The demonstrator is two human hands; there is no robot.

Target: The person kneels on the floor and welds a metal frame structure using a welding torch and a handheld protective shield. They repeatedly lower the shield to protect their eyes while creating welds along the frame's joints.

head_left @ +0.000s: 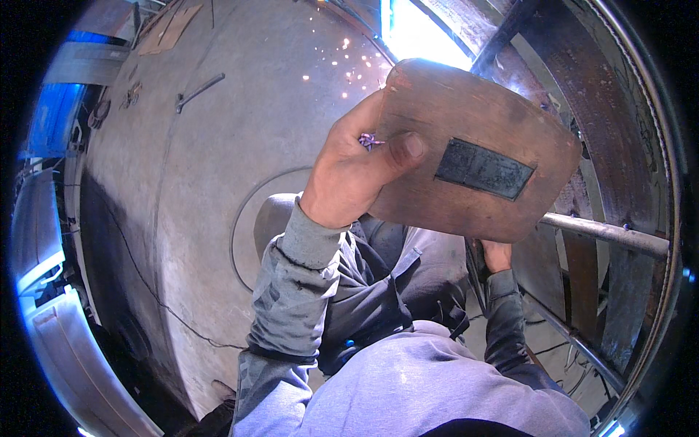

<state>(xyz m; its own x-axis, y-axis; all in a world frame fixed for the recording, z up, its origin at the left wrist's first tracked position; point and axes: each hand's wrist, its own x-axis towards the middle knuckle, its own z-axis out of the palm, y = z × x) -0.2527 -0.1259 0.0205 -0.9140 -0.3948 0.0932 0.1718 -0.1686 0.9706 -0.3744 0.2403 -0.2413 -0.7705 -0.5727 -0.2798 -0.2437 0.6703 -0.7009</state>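
Observation:
My left hand [346,164] grips a brown, worn handheld welding shield [480,109] at its left edge, thumb over the front and other fingers largely hidden. A dark rectangular window [483,169] sits in the shield. Behind and beneath the shield, my right hand [496,255] shows only partly, beside dark cables; its fingers are hidden, so I cannot tell what it holds. Orange sparks [345,45] fly above my left hand, and a bright white-blue glare shines past the shield's top.
Rusty metal slats [590,131] and a steel pipe [619,239] form a framework on my right. A metal tool [196,93], cardboard [167,29] and cables [175,313] lie on the concrete floor [182,204]. Pale curved metal panels [76,357] line the left.

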